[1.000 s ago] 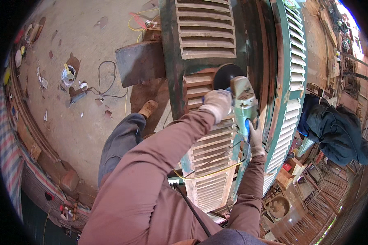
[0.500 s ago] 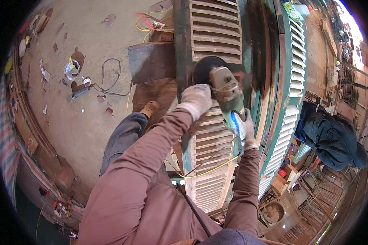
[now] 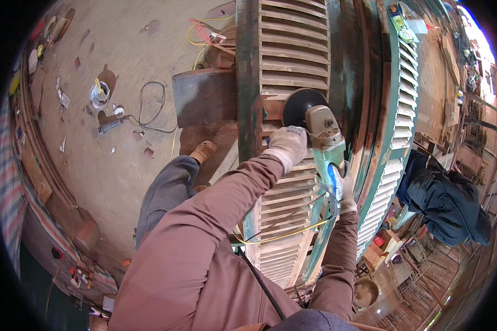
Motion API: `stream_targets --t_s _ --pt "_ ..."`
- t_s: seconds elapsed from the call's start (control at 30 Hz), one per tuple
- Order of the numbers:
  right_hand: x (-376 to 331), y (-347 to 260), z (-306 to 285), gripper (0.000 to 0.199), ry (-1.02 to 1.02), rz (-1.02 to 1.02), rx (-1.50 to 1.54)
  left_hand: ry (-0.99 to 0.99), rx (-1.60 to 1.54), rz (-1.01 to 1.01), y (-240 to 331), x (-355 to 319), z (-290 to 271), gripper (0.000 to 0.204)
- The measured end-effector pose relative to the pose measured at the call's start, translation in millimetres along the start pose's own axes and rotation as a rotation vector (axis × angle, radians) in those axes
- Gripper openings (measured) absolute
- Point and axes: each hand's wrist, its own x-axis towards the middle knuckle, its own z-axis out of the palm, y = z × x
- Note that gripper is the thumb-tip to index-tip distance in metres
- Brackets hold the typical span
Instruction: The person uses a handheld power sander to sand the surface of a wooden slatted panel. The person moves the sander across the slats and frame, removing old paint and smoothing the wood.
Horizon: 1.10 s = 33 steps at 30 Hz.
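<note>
A green angle grinder [image 3: 330, 151] with a metal gear head and a dark round disc [image 3: 299, 105] is held over a wooden louvred shutter [image 3: 294, 47]. The disc lies over the crosspiece between the shutter's upper and lower slats; whether it touches the wood is hard to tell. My left hand [image 3: 289, 146], in a pale glove, is closed beside the grinder's head, where its side handle would be; the handle itself is hidden. Around the grinder's body wraps my gloved right hand [image 3: 346, 190]. A yellow cable [image 3: 292, 235] crosses the lower slats below it.
Another louvred shutter [image 3: 404, 105] with a green frame stands to the right. Dark clothes [image 3: 447, 201] hang beyond it. On the floor at left lie a corded power tool [image 3: 110, 126], a shiny round dish [image 3: 99, 95] and scattered scraps. A dark board [image 3: 204, 98] adjoins the shutter.
The grinder and both hands have moved to the right and a little nearer to me. Both hands keep their hold.
</note>
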Motion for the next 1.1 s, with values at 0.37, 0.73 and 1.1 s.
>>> stream_targets --t_s 0.37,0.73,1.1 --pt "-1 6 -21 0.057 0.076 0.155 0.088 -0.045 0.163 0.147 51 67 27 0.028" --pt "-33 -115 52 0.059 -0.036 -0.058 -0.164 0.04 -0.005 -0.155 -50 -46 -36 0.029" --pt "-27 -99 50 0.07 0.033 0.018 -0.119 0.081 0.031 -0.062 -45 -27 -34 0.03"
